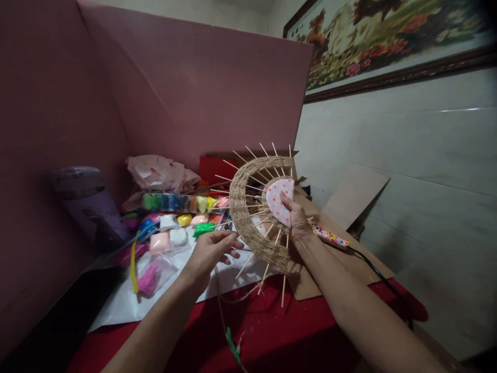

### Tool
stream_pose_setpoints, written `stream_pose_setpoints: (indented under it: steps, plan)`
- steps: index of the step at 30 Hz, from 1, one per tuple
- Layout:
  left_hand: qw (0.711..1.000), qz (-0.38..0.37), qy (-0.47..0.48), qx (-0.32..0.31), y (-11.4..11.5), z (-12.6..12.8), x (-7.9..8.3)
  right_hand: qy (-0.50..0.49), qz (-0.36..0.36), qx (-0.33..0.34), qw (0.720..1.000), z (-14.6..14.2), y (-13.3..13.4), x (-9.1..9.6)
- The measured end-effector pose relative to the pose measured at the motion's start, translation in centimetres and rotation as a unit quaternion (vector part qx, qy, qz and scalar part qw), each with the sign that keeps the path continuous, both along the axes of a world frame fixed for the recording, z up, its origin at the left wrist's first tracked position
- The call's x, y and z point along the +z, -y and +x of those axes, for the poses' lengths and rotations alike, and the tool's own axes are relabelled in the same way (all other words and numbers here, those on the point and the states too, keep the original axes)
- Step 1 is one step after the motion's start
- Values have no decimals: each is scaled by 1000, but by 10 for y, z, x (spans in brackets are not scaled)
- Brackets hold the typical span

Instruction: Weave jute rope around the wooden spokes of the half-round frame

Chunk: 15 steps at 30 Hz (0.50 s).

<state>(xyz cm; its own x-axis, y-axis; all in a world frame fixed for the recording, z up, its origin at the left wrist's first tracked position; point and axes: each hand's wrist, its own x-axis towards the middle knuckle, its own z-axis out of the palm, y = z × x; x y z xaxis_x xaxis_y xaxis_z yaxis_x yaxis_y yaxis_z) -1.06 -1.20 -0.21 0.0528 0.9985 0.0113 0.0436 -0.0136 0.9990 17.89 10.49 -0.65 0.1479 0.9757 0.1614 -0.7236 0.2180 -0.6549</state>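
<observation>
A half-round woven piece of brown twine on thin wooden sticks (241,207) is held up in front of me. Its sticks fan out past the woven band, with a gap between the band and the centre. My right hand (298,217) grips the white half-disc with red dots (277,199) at its centre, thumb on the front face. At the lower left edge, my left hand (217,251) has thumb and forefinger pinched together beside the stick ends. Loose twine (219,300) hangs below that hand, with a green piece (233,344) on it.
Bags of coloured clay (166,242) lie on white paper at the left. A glue gun with a flowered cover (330,237) rests on cardboard (306,280) at the right, its black cord trailing off. A purple container (89,207) stands far left. Red cloth (186,342) covers the table.
</observation>
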Motion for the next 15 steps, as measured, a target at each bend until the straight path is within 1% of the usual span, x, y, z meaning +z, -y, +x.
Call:
stream_pose_setpoints:
  steps: [2,3,6,8,11,15]
  plan:
    - [993,-46,103,-41,1,-1,2,-3,-47,24,999,-1,2,0]
    - [988,-54,135,-43,2,0,3,-7,-63,29,998,-2,3,1]
    - [982,-47,185,3,2,3,1,-20,-70,17,997,-7,9,2]
    - [980,-26,193,34,2,7,0,-28,-68,3,997,-9,12,2]
    - [977,-9,204,62,0,10,-2,-28,-65,-12,997,-11,13,0]
    - [962,-41,256,89,-2,11,-3,-24,-54,-17,998,-10,11,-4]
